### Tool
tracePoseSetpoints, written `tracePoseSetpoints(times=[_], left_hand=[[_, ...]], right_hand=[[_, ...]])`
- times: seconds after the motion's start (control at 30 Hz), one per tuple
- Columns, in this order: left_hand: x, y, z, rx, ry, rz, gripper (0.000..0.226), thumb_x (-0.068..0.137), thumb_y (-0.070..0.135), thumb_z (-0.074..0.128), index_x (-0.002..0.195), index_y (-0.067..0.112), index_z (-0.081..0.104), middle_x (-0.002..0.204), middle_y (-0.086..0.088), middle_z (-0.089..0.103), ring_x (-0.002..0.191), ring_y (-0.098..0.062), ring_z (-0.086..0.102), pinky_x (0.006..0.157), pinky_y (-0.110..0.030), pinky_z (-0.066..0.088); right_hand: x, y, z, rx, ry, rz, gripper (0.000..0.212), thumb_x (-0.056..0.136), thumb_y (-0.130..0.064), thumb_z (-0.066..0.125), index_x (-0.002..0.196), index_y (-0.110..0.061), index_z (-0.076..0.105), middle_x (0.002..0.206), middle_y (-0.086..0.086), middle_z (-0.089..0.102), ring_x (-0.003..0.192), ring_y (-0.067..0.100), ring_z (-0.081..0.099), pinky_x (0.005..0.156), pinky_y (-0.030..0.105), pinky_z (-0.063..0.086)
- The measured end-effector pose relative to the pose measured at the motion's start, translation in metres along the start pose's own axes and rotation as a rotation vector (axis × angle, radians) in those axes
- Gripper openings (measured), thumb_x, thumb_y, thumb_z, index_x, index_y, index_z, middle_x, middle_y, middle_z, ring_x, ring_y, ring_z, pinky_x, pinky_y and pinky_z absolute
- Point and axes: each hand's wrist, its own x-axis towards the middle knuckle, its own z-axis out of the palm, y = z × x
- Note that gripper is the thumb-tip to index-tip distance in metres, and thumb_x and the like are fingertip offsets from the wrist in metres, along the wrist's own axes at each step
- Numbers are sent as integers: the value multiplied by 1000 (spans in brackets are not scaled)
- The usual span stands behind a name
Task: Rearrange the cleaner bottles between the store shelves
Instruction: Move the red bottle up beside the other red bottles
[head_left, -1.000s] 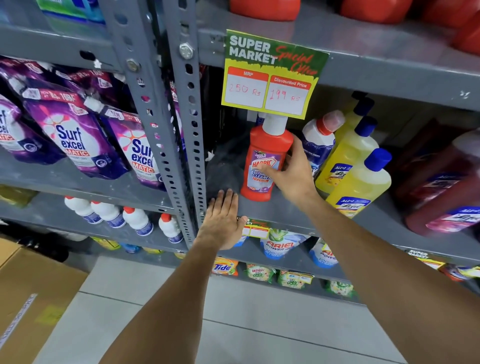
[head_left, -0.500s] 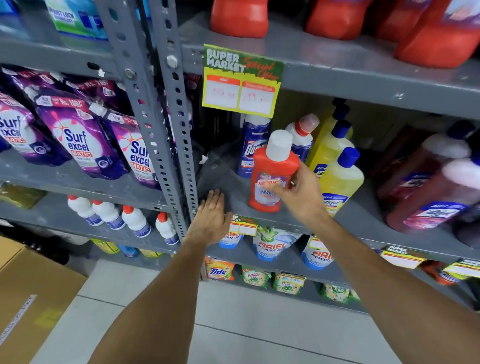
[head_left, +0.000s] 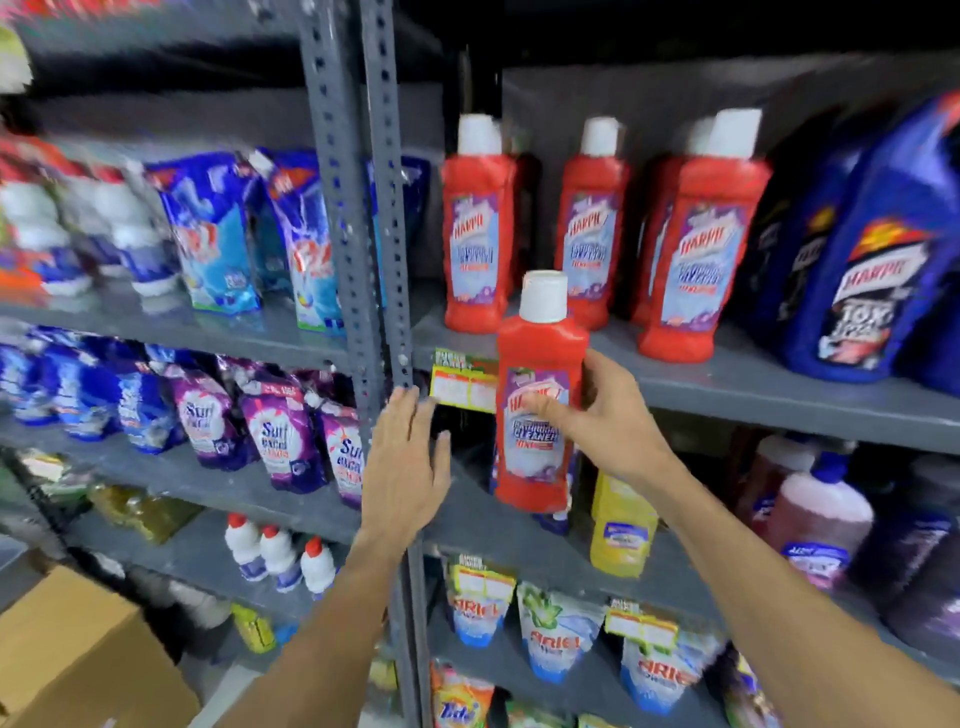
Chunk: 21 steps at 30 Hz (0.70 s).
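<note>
Bottle (head_left: 537, 410) in right hand (head_left: 605, 421): red plastic, flat-sided, rounded shoulders, white cylindrical cap, glossy purple label. Fingers wrap its right side, thumb across the label; it hangs upright in the air in front of the upper shelf (head_left: 753, 387) edge, base down level with the shelf below. Left hand (head_left: 402, 467) open, fingers spread and flat, fingertips at the perforated grey steel upright (head_left: 387, 218). On the upper shelf, three matching red bottles (head_left: 478, 234) stand upright, with a clear gap between the leftmost two, straight behind the held cap. Big blue jugs (head_left: 862, 270) fill the right end. Yellow price tag (head_left: 464, 385) hangs off the shelf lip just left of the bottle. Frame motion-blurred.
</note>
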Motion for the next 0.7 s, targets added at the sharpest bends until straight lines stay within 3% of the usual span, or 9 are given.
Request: tracePoseSetpoints(times=[0.07, 0.23, 0.33, 0.47, 0.6, 0.7], left_hand=[[34, 14, -13, 26, 4, 58, 46, 99, 30, 45, 137, 4, 48, 149, -16, 44, 145, -31, 29, 118, -46, 28], [96, 34, -17, 41, -256, 118, 54, 100, 40, 39, 143, 7, 41, 151, -13, 41, 146, -31, 24, 119, -49, 20], [108, 36, -4, 108, -353, 139, 52, 101, 44, 32, 139, 10, 43, 144, -9, 46, 140, -28, 31, 118, -47, 18], [103, 29, 10, 112, -312, 129, 51, 101, 42, 25, 141, 13, 40, 144, -5, 46, 137, -26, 34, 118, -45, 19], [104, 26, 16, 93, -277, 143, 51, 101, 43, 23, 141, 15, 40, 145, -4, 44, 137, -25, 34, 116, -45, 21], [104, 25, 17, 81, -293, 131, 51, 102, 42, 23, 143, 17, 38, 148, -3, 40, 139, -24, 30, 118, -44, 17]], right_hand=[[18, -25, -16, 29, 74, -57, 39, 77, -31, 84, 109, -19, 66, 104, -2, 78, 98, 17, 74, 89, 49, 59], [59, -65, -44, 36, 256, -97, 37, 80, -34, 82, 109, -19, 65, 100, -6, 77, 90, 6, 74, 80, 33, 60], [80, -69, -49, 4, 314, -91, 36, 83, -32, 81, 111, -20, 62, 102, -7, 74, 92, 6, 72, 84, 36, 60], [104, -59, -43, -40, 324, -33, 38, 85, -29, 79, 115, -18, 58, 109, -2, 72, 101, 15, 70, 93, 46, 57], [116, -43, -31, -4, 343, -21, 40, 89, -27, 76, 122, -24, 53, 112, -5, 69, 104, 11, 69, 97, 45, 56], [110, -23, -21, -50, 326, -21, 62, 88, -14, 75, 140, -20, 42, 126, -3, 65, 113, 13, 65, 104, 41, 52]])
